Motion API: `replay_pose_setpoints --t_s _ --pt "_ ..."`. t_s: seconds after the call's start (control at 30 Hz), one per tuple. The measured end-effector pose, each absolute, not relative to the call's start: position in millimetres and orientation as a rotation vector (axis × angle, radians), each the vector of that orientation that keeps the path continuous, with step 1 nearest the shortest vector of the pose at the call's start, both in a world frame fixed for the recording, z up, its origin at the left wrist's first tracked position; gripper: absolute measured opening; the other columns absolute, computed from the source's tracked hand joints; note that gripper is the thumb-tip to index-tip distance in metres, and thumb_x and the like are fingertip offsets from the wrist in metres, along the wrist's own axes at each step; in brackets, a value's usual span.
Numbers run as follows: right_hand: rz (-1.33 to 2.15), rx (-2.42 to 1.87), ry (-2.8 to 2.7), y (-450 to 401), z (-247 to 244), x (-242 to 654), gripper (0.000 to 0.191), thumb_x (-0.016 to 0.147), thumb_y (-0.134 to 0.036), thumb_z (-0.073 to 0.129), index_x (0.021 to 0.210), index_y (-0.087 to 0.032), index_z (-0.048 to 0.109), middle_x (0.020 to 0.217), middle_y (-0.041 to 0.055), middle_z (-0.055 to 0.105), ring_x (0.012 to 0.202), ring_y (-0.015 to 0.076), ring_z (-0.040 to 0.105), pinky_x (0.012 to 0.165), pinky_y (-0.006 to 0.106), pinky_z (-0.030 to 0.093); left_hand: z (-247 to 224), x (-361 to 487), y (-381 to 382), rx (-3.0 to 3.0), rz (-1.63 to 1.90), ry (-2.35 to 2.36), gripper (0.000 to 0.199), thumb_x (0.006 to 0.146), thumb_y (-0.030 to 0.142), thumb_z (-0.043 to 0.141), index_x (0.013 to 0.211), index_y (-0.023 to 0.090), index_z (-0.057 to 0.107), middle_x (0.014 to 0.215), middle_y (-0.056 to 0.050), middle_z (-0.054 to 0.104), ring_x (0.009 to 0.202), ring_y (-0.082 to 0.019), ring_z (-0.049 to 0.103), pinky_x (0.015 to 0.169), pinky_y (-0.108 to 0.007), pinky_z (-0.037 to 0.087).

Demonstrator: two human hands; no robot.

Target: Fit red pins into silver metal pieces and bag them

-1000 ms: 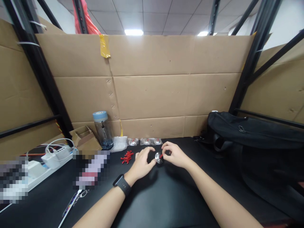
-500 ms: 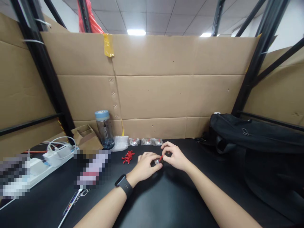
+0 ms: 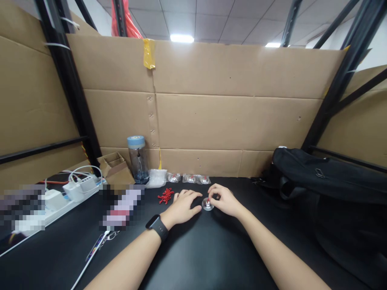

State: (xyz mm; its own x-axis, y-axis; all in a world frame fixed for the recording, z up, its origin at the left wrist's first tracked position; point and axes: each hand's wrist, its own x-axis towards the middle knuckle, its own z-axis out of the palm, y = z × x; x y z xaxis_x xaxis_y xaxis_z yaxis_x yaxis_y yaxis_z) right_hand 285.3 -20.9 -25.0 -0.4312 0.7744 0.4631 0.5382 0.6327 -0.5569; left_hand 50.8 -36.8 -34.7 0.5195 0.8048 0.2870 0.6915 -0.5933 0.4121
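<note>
While the disc (image 3: 207,206) lies on the desk (image 3: 193,251), short of the back edge, the right hand (image 3: 226,202) curls its fingertips to the red bit (image 3: 208,200) on top, grip unclear; the left hand (image 3: 182,208), loosely open and empty just beside, could steady the rim against tipping. Red cords (image 3: 166,195) lie beyond it.

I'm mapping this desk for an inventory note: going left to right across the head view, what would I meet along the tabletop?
White power strip, open cardboard box, blue-lidded bottle, pile of red pieces, left hand, round metal piece, right hand, black bag.
</note>
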Motion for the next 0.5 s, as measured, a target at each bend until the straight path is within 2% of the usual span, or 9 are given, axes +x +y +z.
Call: replay_pose_setpoints --t_s 0.13,0.23,0.37,0.43,0.5 --pt "0.405 -1.054 -2.15 -18.0 -20.4 292.9 0.014 0.087 -0.022 0.062 0.076 -0.02 0.071 0.095 0.0044 0.067 0.088 0.0176 0.064 0.078 0.029 0.048 -34.6 40.7 -26.8 2.541 0.692 1.395 0.034 0.088 0.029 0.057 0.122 0.034 0.063 0.127 -0.003 0.065 0.124 -0.03 0.05 0.102 -0.052 0.037" --pt "0.298 -1.193 -2.119 -10.3 -20.2 311.5 0.014 0.086 -0.02 0.06 0.094 -0.021 0.072 0.1 0.0059 0.068 0.09 0.019 0.064 0.084 0.032 0.049 -31.3 31.3 -20.1 2.572 0.736 1.52 0.036 0.086 0.017 0.054 0.116 0.03 0.066 0.123 -0.005 0.067 0.121 -0.029 0.053 0.1 -0.049 0.039" --pt "0.196 -1.448 -2.183 2.2 -27.1 343.4 0.047 0.071 -0.014 0.068 0.117 -0.019 0.068 0.117 0.0113 0.067 0.108 0.0253 0.063 0.096 0.036 0.047 -26.3 5.7 -6.4 2.544 0.843 1.761 0.045 0.079 0.006 0.052 0.116 0.026 0.068 0.123 -0.008 0.067 0.119 -0.029 0.055 0.101 -0.045 0.04" --pt "0.22 -1.511 -2.187 6.0 -30.4 354.4 0.051 0.07 -0.014 0.068 0.121 -0.019 0.067 0.118 0.0119 0.068 0.108 0.0255 0.065 0.097 0.036 0.047 -26.2 -13.1 3.7 2.494 0.816 1.768 0.05 0.075 0.0 0.049 0.113 0.024 0.07 0.119 -0.007 0.069 0.113 -0.025 0.06 0.099 -0.037 0.043" --pt "0.288 -1.519 -2.176 7.2 -31.7 360.0 0.046 0.073 -0.015 0.066 0.119 -0.018 0.067 0.114 0.011 0.071 0.102 0.0239 0.067 0.093 0.033 0.049 -27.9 -31.6 13.5 2.434 0.759 1.73 0.051 0.073 -0.004 0.046 0.108 0.023 0.071 0.109 -0.005 0.073 0.104 -0.02 0.066 0.094 -0.029 0.046"
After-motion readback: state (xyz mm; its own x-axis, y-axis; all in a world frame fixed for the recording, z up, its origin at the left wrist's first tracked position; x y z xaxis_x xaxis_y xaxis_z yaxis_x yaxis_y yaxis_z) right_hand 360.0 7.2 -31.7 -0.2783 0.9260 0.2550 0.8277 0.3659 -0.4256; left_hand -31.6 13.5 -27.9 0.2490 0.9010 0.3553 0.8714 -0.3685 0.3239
